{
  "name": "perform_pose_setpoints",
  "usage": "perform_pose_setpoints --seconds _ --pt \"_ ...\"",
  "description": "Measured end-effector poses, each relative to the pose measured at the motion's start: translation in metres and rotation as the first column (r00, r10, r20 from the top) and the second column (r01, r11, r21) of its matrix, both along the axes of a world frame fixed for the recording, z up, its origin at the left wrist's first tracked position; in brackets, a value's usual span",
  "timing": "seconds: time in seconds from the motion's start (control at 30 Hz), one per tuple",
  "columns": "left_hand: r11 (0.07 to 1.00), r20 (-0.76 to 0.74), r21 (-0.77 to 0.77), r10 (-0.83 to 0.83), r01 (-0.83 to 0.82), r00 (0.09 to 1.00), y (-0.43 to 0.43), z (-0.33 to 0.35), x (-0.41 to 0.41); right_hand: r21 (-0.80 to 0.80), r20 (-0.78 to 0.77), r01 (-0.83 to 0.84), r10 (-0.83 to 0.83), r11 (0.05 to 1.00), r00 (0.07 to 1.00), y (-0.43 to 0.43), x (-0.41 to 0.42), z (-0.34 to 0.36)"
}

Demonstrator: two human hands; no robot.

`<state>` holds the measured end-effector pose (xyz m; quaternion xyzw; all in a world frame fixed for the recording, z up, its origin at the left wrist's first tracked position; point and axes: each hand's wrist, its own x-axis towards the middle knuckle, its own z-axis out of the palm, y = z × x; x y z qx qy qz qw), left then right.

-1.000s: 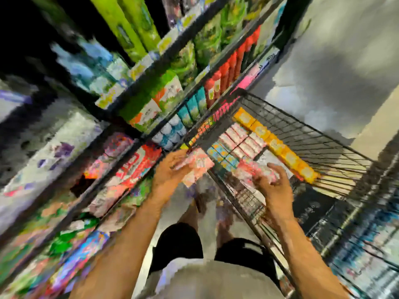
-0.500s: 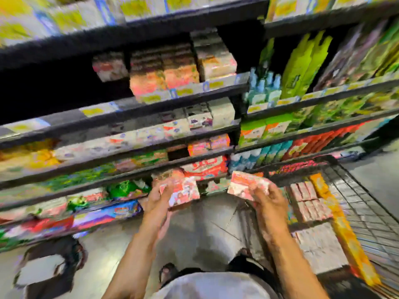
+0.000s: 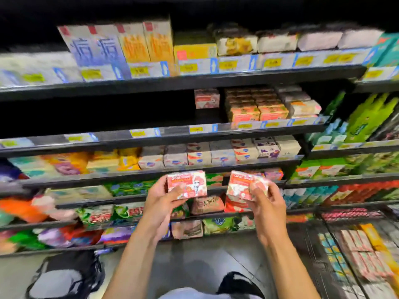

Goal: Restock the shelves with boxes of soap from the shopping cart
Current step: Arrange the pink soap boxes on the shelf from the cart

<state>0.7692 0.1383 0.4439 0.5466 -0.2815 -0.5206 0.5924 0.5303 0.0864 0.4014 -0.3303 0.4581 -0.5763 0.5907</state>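
While outstretched, left hand (image 3: 159,205) tight round left soap box (image 3: 188,184), right hand (image 3: 268,205) round right soap box (image 3: 241,186).

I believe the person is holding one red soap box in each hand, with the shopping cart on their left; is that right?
Not quite: the head view shows the shopping cart on their right. The left hand grips the left soap box, and the right hand grips the right soap box.

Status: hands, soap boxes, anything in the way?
Left hand grips left soap box. Right hand grips right soap box. Both up before the shelves, path clear.
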Motion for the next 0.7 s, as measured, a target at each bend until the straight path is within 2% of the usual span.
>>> perform_pose_setpoints --seconds 0.23,0.53,0.7 --pt "0.991 0.195 -0.132 -0.006 0.032 0.981 -0.058 0.031 0.031 -0.072 -0.021 0.032 -0.034 0.997 0.999 -0.018 0.020 0.013" --pt "0.967 0.357 -0.220 -0.043 0.129 0.933 -0.202 0.059 0.055 -0.108 -0.023 0.043 -0.046 0.993 0.999 -0.062 0.025 -0.008" --pt "0.970 0.472 -0.174 -0.070 0.171 0.879 -0.272 0.051 0.053 -0.105 -0.003 0.059 -0.060 0.993 0.998 -0.080 0.025 -0.028"
